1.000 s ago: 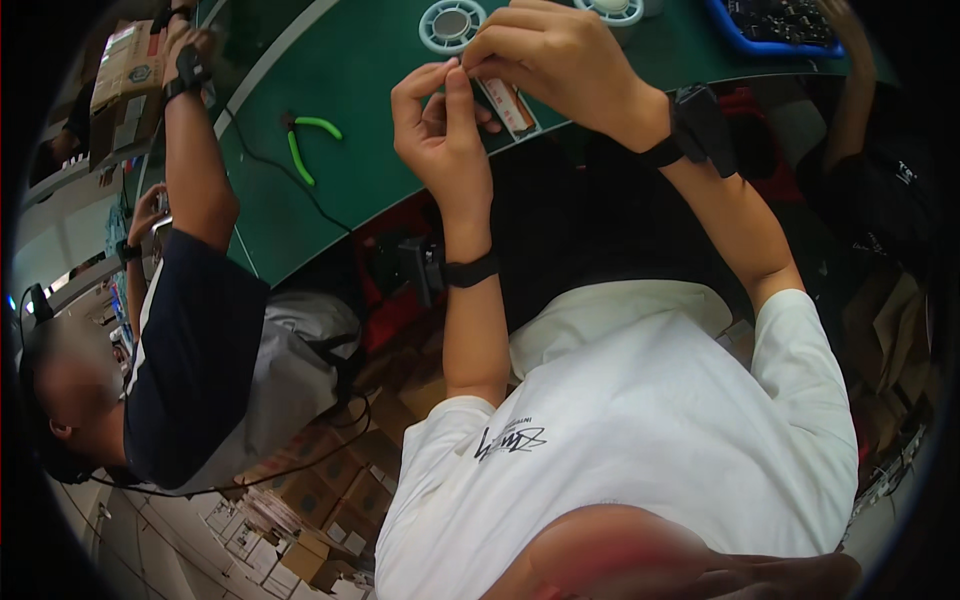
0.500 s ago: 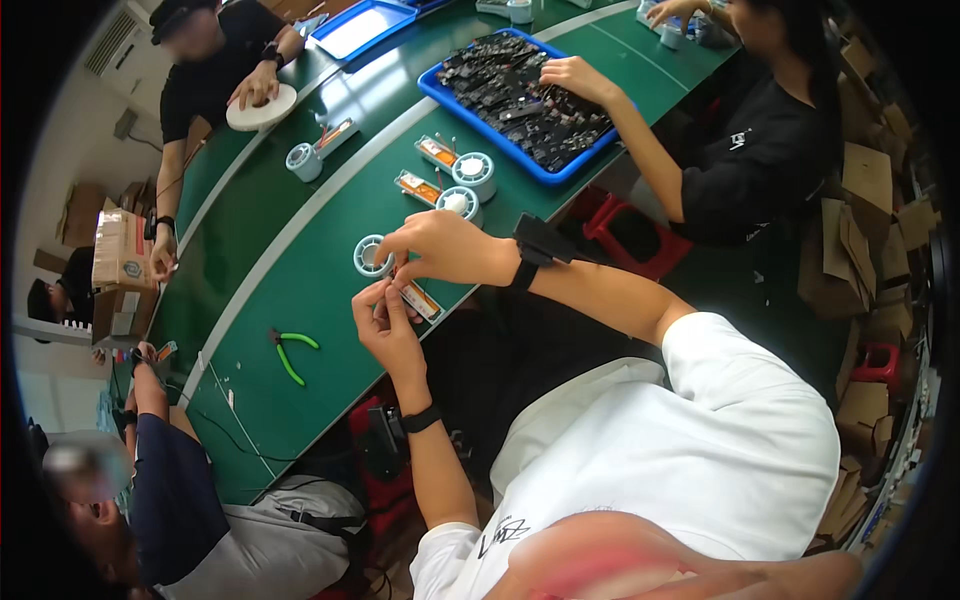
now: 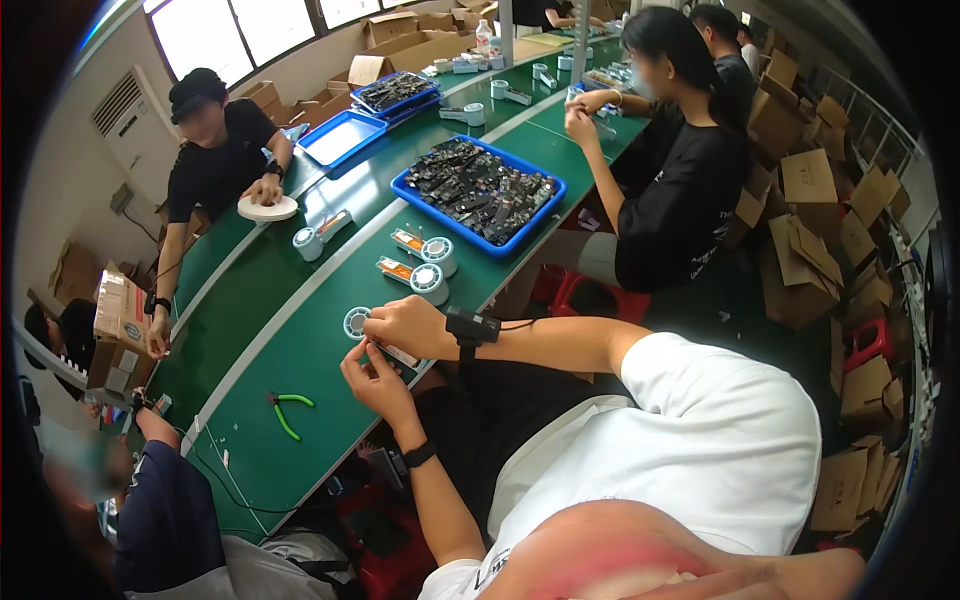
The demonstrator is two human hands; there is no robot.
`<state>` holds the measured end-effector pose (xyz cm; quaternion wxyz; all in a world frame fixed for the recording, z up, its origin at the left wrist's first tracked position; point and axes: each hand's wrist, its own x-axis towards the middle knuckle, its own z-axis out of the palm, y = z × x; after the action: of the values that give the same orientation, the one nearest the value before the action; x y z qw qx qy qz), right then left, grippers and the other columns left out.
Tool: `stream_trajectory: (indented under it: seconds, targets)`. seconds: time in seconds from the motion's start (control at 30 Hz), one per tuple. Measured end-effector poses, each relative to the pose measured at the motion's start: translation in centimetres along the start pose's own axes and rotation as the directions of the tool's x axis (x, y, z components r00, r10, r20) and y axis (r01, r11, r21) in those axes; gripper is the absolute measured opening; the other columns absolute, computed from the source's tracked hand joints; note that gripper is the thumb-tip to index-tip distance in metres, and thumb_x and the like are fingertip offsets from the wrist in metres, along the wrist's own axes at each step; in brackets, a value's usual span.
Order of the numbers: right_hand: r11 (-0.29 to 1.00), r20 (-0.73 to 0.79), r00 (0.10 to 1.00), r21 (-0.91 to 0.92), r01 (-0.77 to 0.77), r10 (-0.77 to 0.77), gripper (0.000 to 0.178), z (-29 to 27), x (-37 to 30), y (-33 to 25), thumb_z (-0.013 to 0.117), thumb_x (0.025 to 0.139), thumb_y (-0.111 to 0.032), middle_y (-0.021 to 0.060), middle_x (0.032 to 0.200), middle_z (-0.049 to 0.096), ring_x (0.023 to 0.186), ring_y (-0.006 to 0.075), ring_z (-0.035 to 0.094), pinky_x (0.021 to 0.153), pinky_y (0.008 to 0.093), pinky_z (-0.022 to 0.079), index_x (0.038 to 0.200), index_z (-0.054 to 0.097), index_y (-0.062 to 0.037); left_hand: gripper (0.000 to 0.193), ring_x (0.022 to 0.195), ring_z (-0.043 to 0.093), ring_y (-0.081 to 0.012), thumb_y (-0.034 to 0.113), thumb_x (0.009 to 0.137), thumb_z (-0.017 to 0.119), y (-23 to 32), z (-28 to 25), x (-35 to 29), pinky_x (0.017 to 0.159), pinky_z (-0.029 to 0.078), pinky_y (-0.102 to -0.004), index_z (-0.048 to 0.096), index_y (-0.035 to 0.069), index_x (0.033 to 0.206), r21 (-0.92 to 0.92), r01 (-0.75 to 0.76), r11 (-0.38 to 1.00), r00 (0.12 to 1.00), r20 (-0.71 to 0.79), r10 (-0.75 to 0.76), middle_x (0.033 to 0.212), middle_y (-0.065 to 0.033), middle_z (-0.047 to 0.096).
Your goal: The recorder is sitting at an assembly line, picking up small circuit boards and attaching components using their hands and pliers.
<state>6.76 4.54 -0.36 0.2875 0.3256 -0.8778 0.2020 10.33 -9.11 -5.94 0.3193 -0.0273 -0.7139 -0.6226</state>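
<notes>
At the table's near edge lies a half-built, light-blue handheld fan [image 3: 355, 322] with a round, vented head. Its handle [image 3: 402, 356] shows partly beneath my hands. My right hand [image 3: 408, 328] comes over the fan from the right, fingers bent down and closed where head and handle meet. From below, my left hand [image 3: 378, 385] brings its thumb and fingertips together at the same spot. Whatever small part is pinched there stays hidden by the fingers. Two similar fans [image 3: 428, 282] [image 3: 438, 254] with open handles and orange parts inside lie just beyond.
Green-handled cutters [image 3: 292, 414] lie left of my hands. A blue tray [image 3: 400, 193] of dark circuit boards stands farther off. Another fan [image 3: 308, 243] lies across the pale strip. A co-worker [image 3: 680, 170] sits at right; another person [image 3: 225, 150] handles a white disc [image 3: 268, 209].
My view has tilted up, showing more of the room. My right hand's fingers have lowered and both hands remain at the same fan. The right co-worker's hand has left the tray.
</notes>
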Motion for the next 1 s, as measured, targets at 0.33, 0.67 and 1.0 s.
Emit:
stream_trajectory:
  seconds: [0.33, 0.67, 1.0]
  targets:
    - [0.997, 0.071, 0.997, 0.068, -0.047, 0.042, 0.017, -0.7, -1.2, -2.4, 0.064, 0.094, -0.011, 0.0085, 0.081, 0.070, 0.075, 0.0296, 0.074, 0.061, 0.0409, 0.057, 0.110, 0.062, -0.0076, 0.016, 0.066, 0.060, -0.0153, 0.014, 0.103, 0.071, 0.9, -0.1, 0.5, 0.056, 0.048, -0.0290, 0.070, 0.000, 0.110, 0.126, -0.059, 0.990, 0.994, -0.082, 0.070, 0.105, -0.0088, 0.064]
    - [0.977, 0.054, 0.995, 0.191, -0.090, 0.081, 0.025, -1.2, -2.3, -1.5, 0.067, 0.098, -0.009, 0.0158, 0.096, 0.075, 0.081, 0.0395, 0.073, 0.066, 0.0432, 0.058, 0.123, 0.064, -0.0095, 0.014, 0.071, 0.063, -0.0204, 0.011, 0.099, 0.073, 0.4, -0.2, 0.0, 0.064, 0.051, -0.0324, 0.067, 0.001, 0.107, 0.013, 0.050, 0.999, 0.999, -0.001, -0.050, 0.105, -0.0096, 0.065]
    - [0.953, -0.016, 0.991, 0.276, -0.126, 0.135, 0.020, -0.1, -3.4, 2.2, 0.080, 0.093, -0.016, 0.0056, 0.097, 0.079, 0.072, 0.0185, 0.073, 0.064, 0.0298, 0.057, 0.112, 0.079, -0.0098, 0.015, 0.067, 0.062, -0.0120, 0.016, 0.101, 0.073, -0.6, -0.6, -0.4, 0.062, 0.051, -0.0276, 0.069, 0.003, 0.107, -0.001, 0.049, 0.999, 0.999, -0.019, -0.049, 0.105, -0.0062, 0.065]
